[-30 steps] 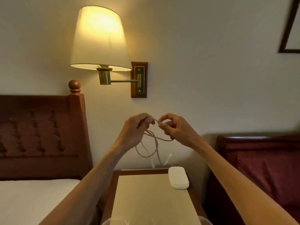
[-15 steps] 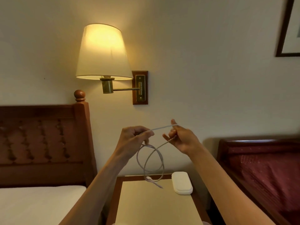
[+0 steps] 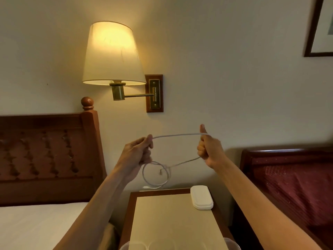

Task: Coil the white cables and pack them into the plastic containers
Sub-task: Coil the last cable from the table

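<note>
I hold a thin white cable (image 3: 176, 135) in the air above the nightstand. My left hand (image 3: 138, 154) grips the cable, and a small coil hangs below that fist with a plug end inside the loop. My right hand (image 3: 209, 150) grips the other part, thumb up. One strand runs taut between the two fists and a second slants from the coil to the right hand. Rims of clear plastic containers (image 3: 232, 244) peek in at the bottom edge.
A wooden nightstand (image 3: 173, 219) with a beige top stands below, carrying a white oval case (image 3: 201, 196) at its back right. A lit wall lamp (image 3: 111, 55) hangs above. Beds with wooden headboards flank the nightstand.
My hands have drawn apart, the right one moving rightward, stretching a length of cable between them. The hanging coil has tightened into a smaller loop under the left hand.
</note>
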